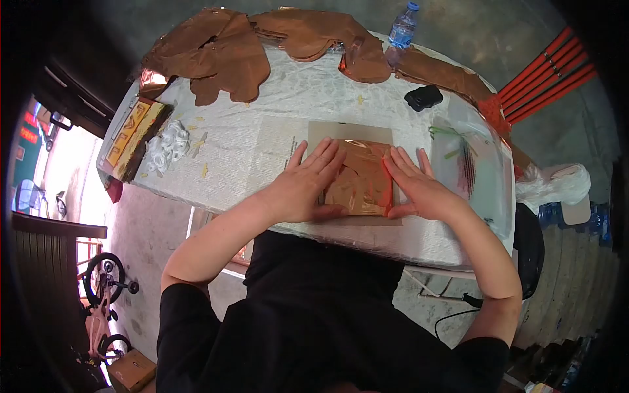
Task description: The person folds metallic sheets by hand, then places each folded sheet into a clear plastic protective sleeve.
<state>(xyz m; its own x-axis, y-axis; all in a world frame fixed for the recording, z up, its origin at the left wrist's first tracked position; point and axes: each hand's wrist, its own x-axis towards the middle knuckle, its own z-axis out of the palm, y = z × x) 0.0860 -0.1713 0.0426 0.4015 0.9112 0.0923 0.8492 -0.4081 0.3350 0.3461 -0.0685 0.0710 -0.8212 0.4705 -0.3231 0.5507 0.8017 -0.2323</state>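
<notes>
A shiny copper-brown packet of foil-like sheets [362, 180] lies flat on a grey-brown board [327, 130] at the table's front middle. My left hand [308, 180] rests on the packet's left edge, fingers stretched forward and thumb along its near side. On the opposite edge lies my right hand [419, 185], its fingers extended and its thumb at the near right corner. Neither hand is wrapped round anything. The packet's surface looks creased and glossy, with a reddish right border. Its left edge is partly hidden under my left hand.
Brown foil-like sheets [223, 59] lie along the table's far edge beside a water bottle [403, 26]. A black object [423, 97] sits to the right, near a translucent sheet [452, 170] with green strips. White crumpled pieces [169, 147] and a yellow printed box [134, 134] are left.
</notes>
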